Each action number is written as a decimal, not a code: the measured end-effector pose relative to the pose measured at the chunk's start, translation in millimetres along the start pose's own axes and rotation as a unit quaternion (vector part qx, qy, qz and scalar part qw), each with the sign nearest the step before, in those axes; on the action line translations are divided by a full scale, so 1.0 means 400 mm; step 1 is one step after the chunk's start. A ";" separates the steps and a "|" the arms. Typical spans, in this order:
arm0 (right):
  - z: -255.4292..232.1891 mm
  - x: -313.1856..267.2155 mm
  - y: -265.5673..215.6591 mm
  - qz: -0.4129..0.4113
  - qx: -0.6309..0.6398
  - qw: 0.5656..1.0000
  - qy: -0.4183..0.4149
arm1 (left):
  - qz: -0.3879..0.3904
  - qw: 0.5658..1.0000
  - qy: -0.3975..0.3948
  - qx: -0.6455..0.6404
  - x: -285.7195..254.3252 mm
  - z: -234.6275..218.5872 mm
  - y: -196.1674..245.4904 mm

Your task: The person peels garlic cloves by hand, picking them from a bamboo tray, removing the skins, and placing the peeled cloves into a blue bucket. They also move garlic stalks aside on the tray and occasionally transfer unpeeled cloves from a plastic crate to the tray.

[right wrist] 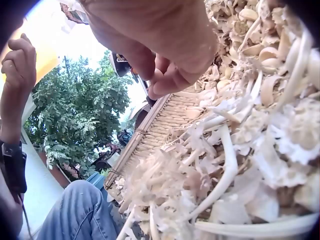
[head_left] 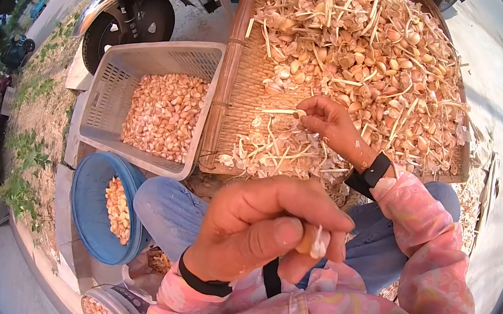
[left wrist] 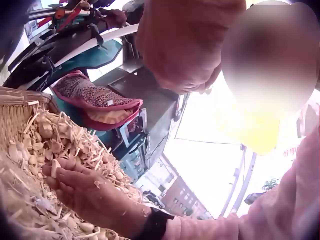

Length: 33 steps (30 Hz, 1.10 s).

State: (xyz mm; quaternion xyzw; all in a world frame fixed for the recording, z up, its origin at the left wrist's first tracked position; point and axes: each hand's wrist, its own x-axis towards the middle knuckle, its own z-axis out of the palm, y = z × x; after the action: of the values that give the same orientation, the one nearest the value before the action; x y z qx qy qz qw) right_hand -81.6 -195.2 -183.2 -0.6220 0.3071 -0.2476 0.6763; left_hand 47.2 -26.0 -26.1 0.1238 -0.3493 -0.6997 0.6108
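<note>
In the head view my left hand (head_left: 261, 223) is raised close to the camera, pinching a garlic clove (head_left: 314, 243) with white skin at its end between thumb and fingers. My right hand (head_left: 337, 129) is low over the near part of a woven tray (head_left: 240, 77), with a small pale garlic clove (left wrist: 55, 167) between its fingertips. A dry stalk (head_left: 279, 111) lies right at those fingertips. Loose skins and stalks (head_left: 278, 151) are spread beneath the right hand. Beyond it a large heap of garlic cloves (head_left: 376, 65), mixed with stalks and skins, covers much of the tray.
Left of the tray stands a grey plastic crate (head_left: 103, 102) holding many cloves. Nearer are a blue bucket (head_left: 84, 197) with cloves and a white bucket (head_left: 127, 311). A vehicle's front wheel (head_left: 128, 31) stands behind the crate. The person's knees (head_left: 169, 206) are against the tray's near side.
</note>
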 end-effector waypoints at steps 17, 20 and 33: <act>0.048 -0.006 0.007 -0.012 -0.034 0.998 -0.041 | -0.050 0.875 -0.116 -0.468 -0.086 0.215 -0.051; 0.048 0.005 -0.002 -0.024 0.014 0.999 -0.021 | 0.027 0.970 -0.089 -0.224 -0.058 0.198 -0.010; 0.163 -0.196 -0.423 -0.198 0.362 0.863 -0.292 | 0.010 0.624 0.215 0.751 0.137 -0.426 0.066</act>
State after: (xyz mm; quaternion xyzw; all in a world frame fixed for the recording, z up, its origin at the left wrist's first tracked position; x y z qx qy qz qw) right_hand -80.4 -111.7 -4.4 -0.4245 -0.1451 -0.2772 0.8497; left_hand 157.4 -135.2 -118.8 0.6834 -0.6131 -0.1415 0.3702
